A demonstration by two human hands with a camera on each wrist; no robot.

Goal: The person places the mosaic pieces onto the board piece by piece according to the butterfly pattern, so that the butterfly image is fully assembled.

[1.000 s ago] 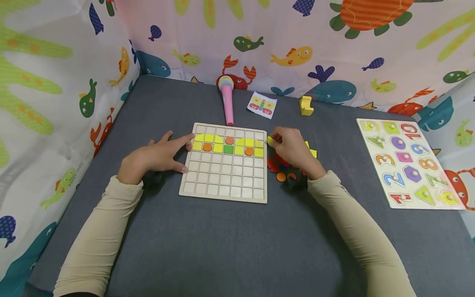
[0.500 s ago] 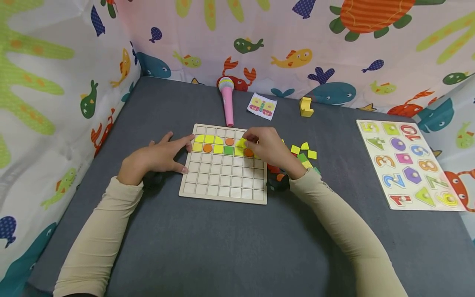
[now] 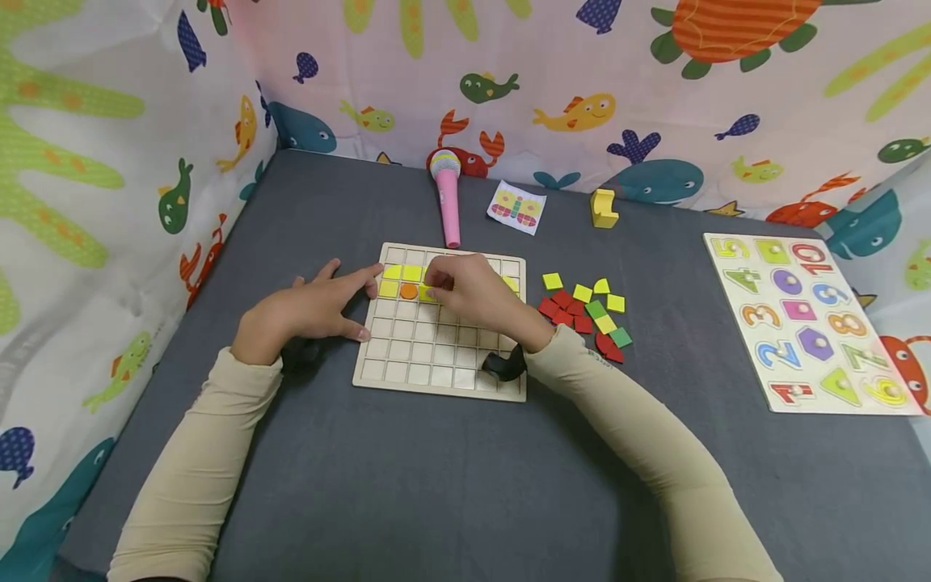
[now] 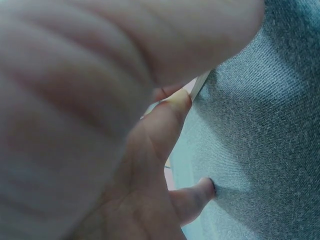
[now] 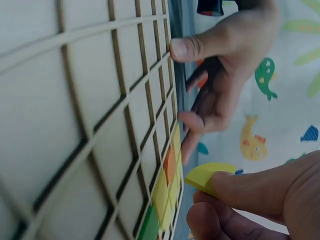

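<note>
A wooden grid board (image 3: 407,352) lies on the dark table, with yellow tiles (image 3: 391,272) and an orange round tile (image 3: 409,291) in its upper rows. My left hand (image 3: 309,309) is spread at the board's left side, thumb and index fingertip touching the edge. Over the upper middle of the grid, my right hand (image 3: 476,293) pinches a yellow quarter-circle tile (image 5: 205,175) between thumb and fingers. The right wrist view shows this tile raised above the board, close to the filled rows, where a green tile (image 5: 149,225) also sits. My right hand hides part of those rows in the head view.
Loose red, yellow and green tiles (image 3: 583,323) lie right of the board. Behind it are a pink toy microphone (image 3: 448,206), a butterfly picture card (image 3: 516,208) and a yellow block (image 3: 604,208). A number puzzle board (image 3: 785,352) lies far right. Patterned curtains (image 3: 407,81) border the table.
My right hand has moved left from the loose tiles onto the upper middle of the board, carrying a yellow tile. My left hand has stayed at the board's edge.
</note>
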